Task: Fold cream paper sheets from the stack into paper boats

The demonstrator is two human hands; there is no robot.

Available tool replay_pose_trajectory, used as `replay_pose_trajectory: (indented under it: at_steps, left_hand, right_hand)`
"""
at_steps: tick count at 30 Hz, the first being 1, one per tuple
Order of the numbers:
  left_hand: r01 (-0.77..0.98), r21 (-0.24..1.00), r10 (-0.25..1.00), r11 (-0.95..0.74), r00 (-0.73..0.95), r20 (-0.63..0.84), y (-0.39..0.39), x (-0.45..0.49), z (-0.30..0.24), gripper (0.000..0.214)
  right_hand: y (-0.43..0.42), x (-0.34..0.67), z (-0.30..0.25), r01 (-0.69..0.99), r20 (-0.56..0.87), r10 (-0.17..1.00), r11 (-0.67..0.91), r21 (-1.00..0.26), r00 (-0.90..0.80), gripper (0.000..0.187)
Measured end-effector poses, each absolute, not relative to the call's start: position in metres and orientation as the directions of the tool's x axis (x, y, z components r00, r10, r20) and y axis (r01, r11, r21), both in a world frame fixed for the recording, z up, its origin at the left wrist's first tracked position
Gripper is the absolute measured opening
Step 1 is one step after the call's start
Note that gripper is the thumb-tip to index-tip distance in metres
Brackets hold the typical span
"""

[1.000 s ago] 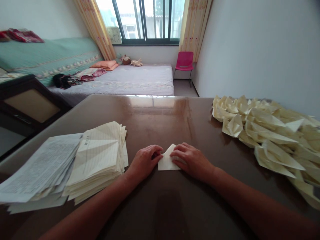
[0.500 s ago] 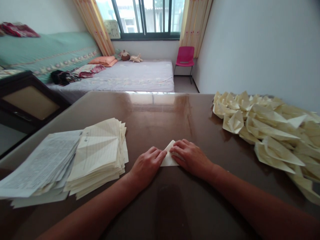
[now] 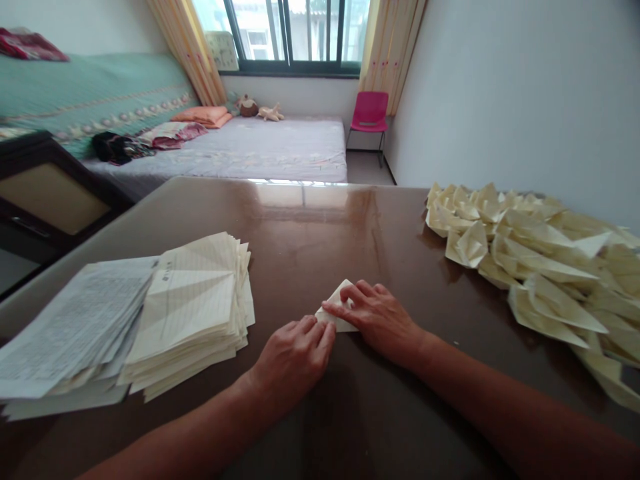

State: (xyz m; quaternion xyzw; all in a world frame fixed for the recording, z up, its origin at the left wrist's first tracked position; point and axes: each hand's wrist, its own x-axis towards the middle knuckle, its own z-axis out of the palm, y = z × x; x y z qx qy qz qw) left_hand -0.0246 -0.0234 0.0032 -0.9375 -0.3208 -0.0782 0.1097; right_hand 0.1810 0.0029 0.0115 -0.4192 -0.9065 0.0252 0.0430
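Fingers (image 3: pixel 345 311) of the right hand (image 3: pixel 380 321) lay spread flat on a small folded paper (image 3: pixel 341 295) near the front edge of the glossy brown table (image 3: pixel 320 227), its peak aimed at the far edge, while the left hand (image 3: pixel 295 357) touched its left corner with curled fingertips, grip impossible to tell, a bed (image 3: pixel 280 147) beyond.

Left forearm (image 3: pixel 190 433) and right forearm (image 3: pixel 500 407) come in from the bottom edge, converging at centre; left hand (image 3: pixel 295 357) palm down, knuckles up, fingers curled together, tips forward-right; can't tell if it's pinching; right hand (image 3: pixel 377 319) palm down, fingers extended flat, pointing left; index tip just beside the left fingertips.
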Motion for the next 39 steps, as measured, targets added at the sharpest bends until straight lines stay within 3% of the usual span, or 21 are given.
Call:
replay_pose_trajectory:
  at_steps: [6,11,16,19,22,24,26,33,39]
  left_hand:
    - [0.742,-0.114,0.718,-0.66,0.668,0.194,-0.008,-0.031,0.005,0.028]
    - [0.718,-0.014,0.707,-0.696,0.688,0.163,-0.006,-0.026,0.001,0.026]
    - [0.639,0.079,0.637,-0.765,0.733,0.24,-0.005,-0.018,-0.005,0.02]
    - [0.617,0.099,0.617,-0.78,0.735,0.282,-0.005,-0.013,-0.008,0.018]
    - [0.629,0.125,0.635,-0.767,0.716,0.291,-0.005,-0.012,-0.007,0.022]
    - [0.627,0.149,0.639,-0.765,0.71,0.297,-0.004,-0.013,-0.006,0.026]
    - [0.616,0.162,0.633,-0.771,0.711,0.305,-0.004,-0.015,-0.005,0.03]
    - [0.583,0.182,0.607,-0.792,0.715,0.346,-0.002,-0.016,-0.007,0.031]
    - [0.569,0.171,0.587,-0.804,0.717,0.375,-0.002,-0.016,-0.008,0.031]
  right_hand:
    - [0.004,0.181,0.006,0.773,0.093,0.778,0.628,-0.096,-0.621,0.039]
    - [0.008,0.182,0.001,0.783,0.145,0.789,0.613,-0.107,-0.597,0.034]
    - [0.012,0.183,-0.004,0.781,0.206,0.804,0.592,-0.2,-0.557,0.032]
    - [0.018,0.187,-0.013,0.773,0.275,0.854,0.518,-0.365,-0.442,0.029]
    - [0.027,0.193,-0.022,0.674,0.338,0.919,0.38,-0.633,-0.201,0.025]
    - [0.034,0.196,-0.026,0.544,0.248,0.969,0.209,-0.813,-0.002,0.027]
    - [0.039,0.199,-0.028,0.419,0.121,0.989,0.075,-0.905,0.085,0.03]
    - [0.05,0.216,-0.01,0.498,-0.052,0.998,-0.024,-0.867,-0.041,0.024]
    - [0.036,0.236,0.011,0.761,-0.172,0.969,0.022,-0.648,-0.174,0.019]
